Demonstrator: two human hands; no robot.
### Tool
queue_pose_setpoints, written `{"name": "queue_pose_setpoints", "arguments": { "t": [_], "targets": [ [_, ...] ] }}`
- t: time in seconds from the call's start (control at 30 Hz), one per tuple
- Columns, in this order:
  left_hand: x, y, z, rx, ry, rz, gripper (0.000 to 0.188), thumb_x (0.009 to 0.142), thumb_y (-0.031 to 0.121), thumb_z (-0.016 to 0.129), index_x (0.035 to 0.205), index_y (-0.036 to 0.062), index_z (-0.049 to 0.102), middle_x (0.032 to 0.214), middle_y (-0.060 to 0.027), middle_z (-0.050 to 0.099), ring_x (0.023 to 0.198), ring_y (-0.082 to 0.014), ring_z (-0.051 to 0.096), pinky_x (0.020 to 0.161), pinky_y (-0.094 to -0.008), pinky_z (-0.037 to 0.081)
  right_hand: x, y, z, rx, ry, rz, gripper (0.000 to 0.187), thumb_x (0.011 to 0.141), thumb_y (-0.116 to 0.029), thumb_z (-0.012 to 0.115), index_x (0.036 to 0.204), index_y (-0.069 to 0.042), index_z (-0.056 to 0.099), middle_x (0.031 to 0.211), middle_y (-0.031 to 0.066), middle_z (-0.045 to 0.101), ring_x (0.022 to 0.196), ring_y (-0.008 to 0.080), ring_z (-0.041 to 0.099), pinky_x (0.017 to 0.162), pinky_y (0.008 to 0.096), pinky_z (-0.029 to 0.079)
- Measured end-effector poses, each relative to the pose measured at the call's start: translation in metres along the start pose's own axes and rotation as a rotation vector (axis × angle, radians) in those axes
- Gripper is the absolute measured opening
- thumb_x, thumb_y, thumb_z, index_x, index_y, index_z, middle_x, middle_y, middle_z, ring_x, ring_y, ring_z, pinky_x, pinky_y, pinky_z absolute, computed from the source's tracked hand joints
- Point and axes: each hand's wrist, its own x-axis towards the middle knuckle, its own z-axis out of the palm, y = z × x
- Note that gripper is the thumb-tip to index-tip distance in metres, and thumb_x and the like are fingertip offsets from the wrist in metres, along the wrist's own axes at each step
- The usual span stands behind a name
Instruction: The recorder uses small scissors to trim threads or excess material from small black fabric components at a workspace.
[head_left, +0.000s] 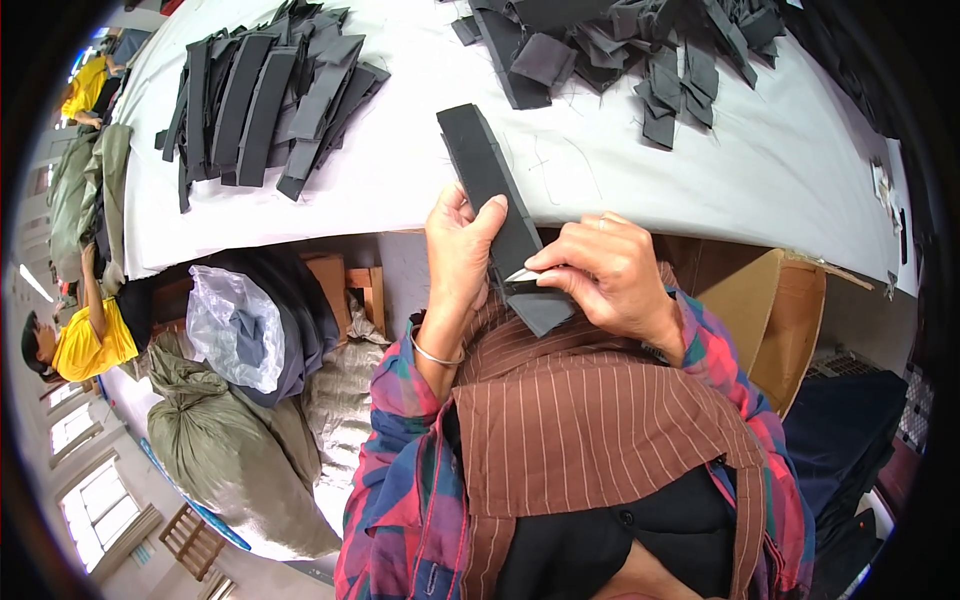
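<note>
My left hand (461,240) is closed on a long dark grey fabric strip (490,165), thumb on top and fingers beneath. The strip slants from the table's near edge down toward my apron, its lower end hanging over my lap. Pinched between my right thumb and fingers is a slim pale pointed tool (522,275), whose exact kind I cannot make out. Its tip lies against the strip near the lower end. My right hand (608,268) is beside the strip's right edge.
A white-covered table (400,200) bears a stack of dark strips (255,100) at left and a heap of dark fabric pieces (600,45) at far right. Below stand a clear plastic bag (235,325), a tied olive sack (220,450) and a cardboard box (790,320). People in yellow are at far left.
</note>
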Motion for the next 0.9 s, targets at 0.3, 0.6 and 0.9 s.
{"name": "queue_pose_setpoints", "arguments": {
  "t": [0.3,0.6,0.9],
  "targets": [
    [0.008,0.011,-0.011,-0.107,-0.032,-0.089,0.04,0.087,0.006,0.063,0.123,-0.0005,0.047,0.094,-0.0094,0.064,0.074,-0.0117,0.063,0.061,-0.0224,0.051,-0.008,0.003,-0.006,0.127,-0.057,0.08,0.046,0.057,0.006,0.07,0.1,-0.009,0.066,0.079,0.0057,0.057,0.068,0.0216,0.057,0.06,0.0306,0.045],
    [-0.009,0.015,0.009,-0.11,-0.314,-0.098,0.081,0.078,-0.007,0.068,0.144,0.0033,0.021,0.118,-0.0196,0.056,0.109,-0.0227,0.058,0.084,-0.0299,0.054,-0.003,0.009,-0.003,0.316,0.102,0.179,0.023,0.066,0.01,0.065,0.083,-0.005,0.067,0.071,0.0041,0.055,0.064,0.0179,0.054,0.057,0.0279,0.04],
    [-0.008,0.015,-0.005,-0.124,-0.319,-0.152,0.052,0.083,-0.008,0.056,0.132,-0.001,0.041,0.11,-0.0071,0.059,0.092,-0.0098,0.058,0.077,-0.0224,0.049,0.018,0.023,0.009,0.507,0.082,0.465,0.009,0.076,0.0,0.071,0.08,0.003,0.064,0.073,0.0035,0.061,0.068,0.0073,0.055,0.061,0.0243,0.045]
  ]
}}
